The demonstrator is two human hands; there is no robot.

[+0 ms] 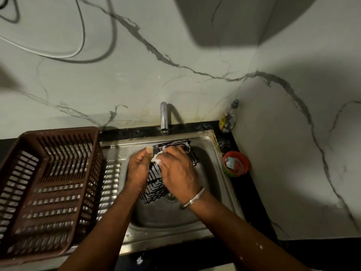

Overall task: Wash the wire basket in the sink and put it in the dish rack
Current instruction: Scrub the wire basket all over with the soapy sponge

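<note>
The sink (166,218) is dull steel grey, and the wire basket (154,185) in it is a black grid, with a pale yellowish foamy pad (155,157) against it. Left of the sink the dish rack (48,182) is brown and slotted; right of it an orange-red tub (236,163) sits on the black speckled counter (244,188). Behind the sink the wall (136,75) is pale with dark grey veins.
</note>
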